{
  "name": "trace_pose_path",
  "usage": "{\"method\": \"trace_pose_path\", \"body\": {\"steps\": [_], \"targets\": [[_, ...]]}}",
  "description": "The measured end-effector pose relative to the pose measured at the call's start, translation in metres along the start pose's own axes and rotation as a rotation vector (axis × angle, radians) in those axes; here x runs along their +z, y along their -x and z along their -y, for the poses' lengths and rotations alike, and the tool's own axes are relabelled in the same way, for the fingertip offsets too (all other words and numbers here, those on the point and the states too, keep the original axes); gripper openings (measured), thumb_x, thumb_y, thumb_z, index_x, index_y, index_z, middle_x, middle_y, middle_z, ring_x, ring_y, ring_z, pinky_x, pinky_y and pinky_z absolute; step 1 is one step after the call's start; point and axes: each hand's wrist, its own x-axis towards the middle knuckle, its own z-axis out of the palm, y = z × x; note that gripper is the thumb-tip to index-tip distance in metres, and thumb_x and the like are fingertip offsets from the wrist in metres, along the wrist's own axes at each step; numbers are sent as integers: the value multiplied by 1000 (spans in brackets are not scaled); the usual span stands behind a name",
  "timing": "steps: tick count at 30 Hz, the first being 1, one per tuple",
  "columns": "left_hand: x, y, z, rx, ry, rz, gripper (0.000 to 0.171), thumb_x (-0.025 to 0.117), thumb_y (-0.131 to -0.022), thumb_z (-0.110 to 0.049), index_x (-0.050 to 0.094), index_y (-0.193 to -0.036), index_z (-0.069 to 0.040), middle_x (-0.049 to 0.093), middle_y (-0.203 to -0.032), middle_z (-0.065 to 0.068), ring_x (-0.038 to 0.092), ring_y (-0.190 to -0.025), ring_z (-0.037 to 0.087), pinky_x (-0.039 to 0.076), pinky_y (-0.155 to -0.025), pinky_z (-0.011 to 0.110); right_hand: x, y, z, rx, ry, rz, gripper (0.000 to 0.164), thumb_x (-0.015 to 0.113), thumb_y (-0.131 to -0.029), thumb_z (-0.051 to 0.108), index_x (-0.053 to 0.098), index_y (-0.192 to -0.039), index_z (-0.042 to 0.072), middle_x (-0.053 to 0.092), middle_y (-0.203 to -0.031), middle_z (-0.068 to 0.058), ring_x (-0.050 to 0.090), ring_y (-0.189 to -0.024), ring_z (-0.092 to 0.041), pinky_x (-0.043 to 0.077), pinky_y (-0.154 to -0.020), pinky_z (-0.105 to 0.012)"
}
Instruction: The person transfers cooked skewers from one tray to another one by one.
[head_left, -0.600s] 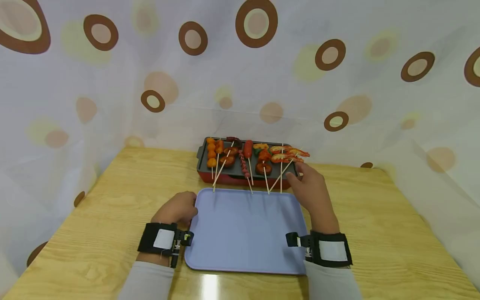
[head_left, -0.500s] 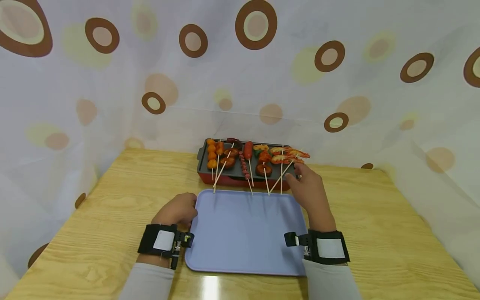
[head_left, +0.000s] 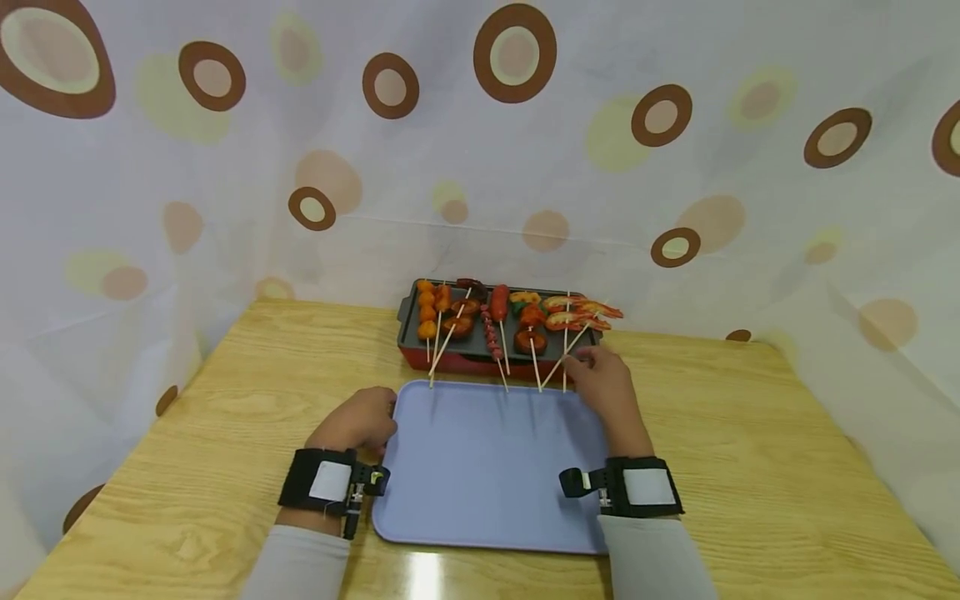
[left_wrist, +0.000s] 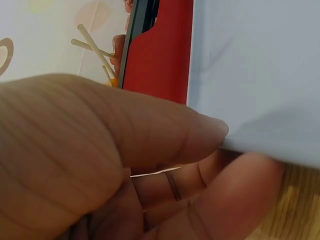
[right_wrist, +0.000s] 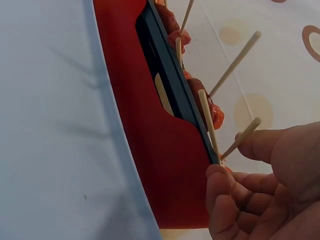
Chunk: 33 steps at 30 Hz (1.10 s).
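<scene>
My left hand [head_left: 362, 419] grips the left edge of a light-blue tray [head_left: 491, 467]; the left wrist view shows the thumb above the tray rim [left_wrist: 272, 156] and a finger beneath it. My right hand [head_left: 606, 383] is at the right front of a red-sided grill [head_left: 450, 358] holding several food skewers. In the right wrist view, its thumb [right_wrist: 260, 145] touches a skewer stick [right_wrist: 242, 137], while the bent fingers [right_wrist: 218, 181] lie near another stick's lower part. A gap shows between thumb and fingers. The shrimp skewers [head_left: 570, 321] lie at the grill's right end.
Round orange balls [head_left: 427, 310], a sausage [head_left: 498, 304] and mushroom-like pieces [head_left: 460, 325] lie on the grill, sticks jutting over its front toward the tray. The wooden table [head_left: 750, 450] extends on both sides. A dotted cloth [head_left: 465, 150] hangs behind.
My right hand has moved left and toward me, from beside the shrimp to the stick ends in front of the grill. My left hand stays at the tray edge.
</scene>
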Motion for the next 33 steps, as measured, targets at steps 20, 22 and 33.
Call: {"method": "trace_pose_path", "body": {"steps": [20,22,33], "targets": [[0,2,-1,5,5,9,27,54,-90,5,60,-116,6,60,-81,12,59,-53,19,48,-48,26,2,2,1,58,-247,48,37,54,-99,10,54,-131,-9,65,-94,-21,58,-62,-11,53,-56,-25],[0,2,-1,6,0,10,28,54,-90,5,60,-117,7,60,-82,12,60,-54,19,48,-49,26,2,2,2,71,-252,44,37,54,-99,11,54,-131,-8,64,-100,-22,57,-64,-11,53,-56,-24],[-1,2,-2,-10,19,7,25,55,-89,5,61,-113,6,61,-85,13,62,-60,21,51,-51,29,-2,-1,3,168,-322,76,36,50,-103,13,54,-134,-3,57,-115,-21,55,-68,-13,52,-60,-23]]}}
